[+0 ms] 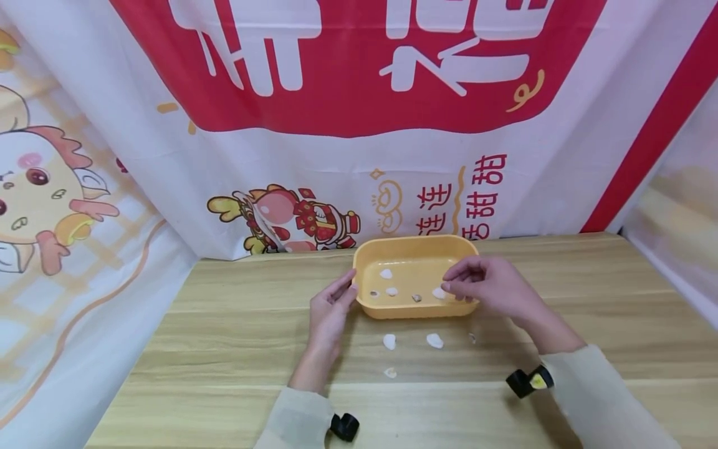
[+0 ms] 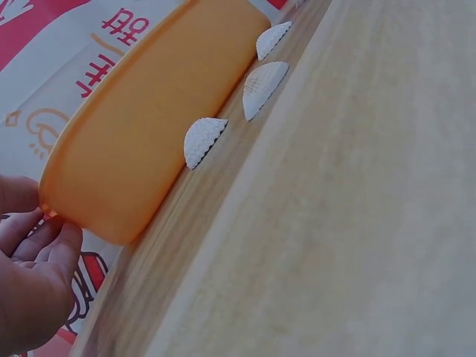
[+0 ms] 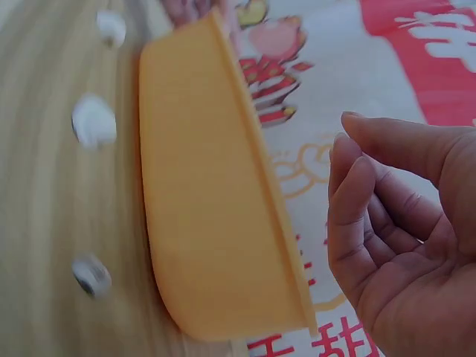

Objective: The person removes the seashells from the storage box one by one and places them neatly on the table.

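Observation:
A yellow plastic basin [image 1: 417, 312] stands on the table, with several small shells, such as a white one [image 1: 386, 273], on its floor. At its left end my left hand [image 1: 330, 315] grips the rim, curled fingers and thumb against the end wall. Over the basin's right side hovers my right hand [image 1: 496, 290], its thumb and index fingertips close together. A white shell [image 1: 439, 293] lies just by those fingertips in the head view. Nothing shows between the fingers [image 3: 353, 186] in the right wrist view. In front of the basin lie white shells [image 1: 389, 341] [image 1: 434, 340].
A small darker shell [image 1: 472, 338] and a pale one [image 1: 390, 372] also lie on the wood-grain table [image 1: 235, 349]. Behind the basin hangs a printed red and white cloth [image 1: 314, 149], close to its back rim. Another patterned cloth [image 1: 67, 299] hangs at the left.

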A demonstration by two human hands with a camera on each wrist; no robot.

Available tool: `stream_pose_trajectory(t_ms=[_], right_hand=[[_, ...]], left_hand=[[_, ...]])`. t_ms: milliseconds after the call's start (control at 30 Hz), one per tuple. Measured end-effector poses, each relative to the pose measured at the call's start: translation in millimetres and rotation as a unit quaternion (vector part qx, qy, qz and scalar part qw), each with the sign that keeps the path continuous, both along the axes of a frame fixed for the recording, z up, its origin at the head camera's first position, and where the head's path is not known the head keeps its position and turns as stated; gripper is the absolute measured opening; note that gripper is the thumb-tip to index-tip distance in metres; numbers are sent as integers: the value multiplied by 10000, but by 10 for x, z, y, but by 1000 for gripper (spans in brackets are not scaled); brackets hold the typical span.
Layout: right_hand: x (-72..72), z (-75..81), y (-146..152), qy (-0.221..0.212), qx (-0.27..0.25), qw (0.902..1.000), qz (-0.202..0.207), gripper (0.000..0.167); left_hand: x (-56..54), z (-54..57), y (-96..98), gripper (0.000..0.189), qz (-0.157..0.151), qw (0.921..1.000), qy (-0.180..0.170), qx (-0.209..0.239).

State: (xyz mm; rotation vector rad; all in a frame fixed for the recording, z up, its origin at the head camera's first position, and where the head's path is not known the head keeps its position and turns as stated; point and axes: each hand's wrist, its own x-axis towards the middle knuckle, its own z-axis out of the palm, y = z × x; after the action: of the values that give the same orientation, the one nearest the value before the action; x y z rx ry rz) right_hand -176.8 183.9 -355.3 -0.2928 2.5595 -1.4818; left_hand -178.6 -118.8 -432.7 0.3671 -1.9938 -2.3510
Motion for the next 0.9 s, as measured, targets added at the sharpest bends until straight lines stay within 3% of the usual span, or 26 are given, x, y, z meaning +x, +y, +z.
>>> stream_pose_trajectory(t_ms=[233,533,900], right_hand=[[-350,-75,-79,-248,401,9980,411,20],[-689,-156,-205,49,1193,9853,1222,8],[-908,-213,-249,-213,1959,9655,1705,13]], left_hand=[[-1,-13,-22,37,10,10000,28,1],[4,11,-26,37,41,10000,25,10],[-3,-1,-30,38,11,10000,-42,-28]])
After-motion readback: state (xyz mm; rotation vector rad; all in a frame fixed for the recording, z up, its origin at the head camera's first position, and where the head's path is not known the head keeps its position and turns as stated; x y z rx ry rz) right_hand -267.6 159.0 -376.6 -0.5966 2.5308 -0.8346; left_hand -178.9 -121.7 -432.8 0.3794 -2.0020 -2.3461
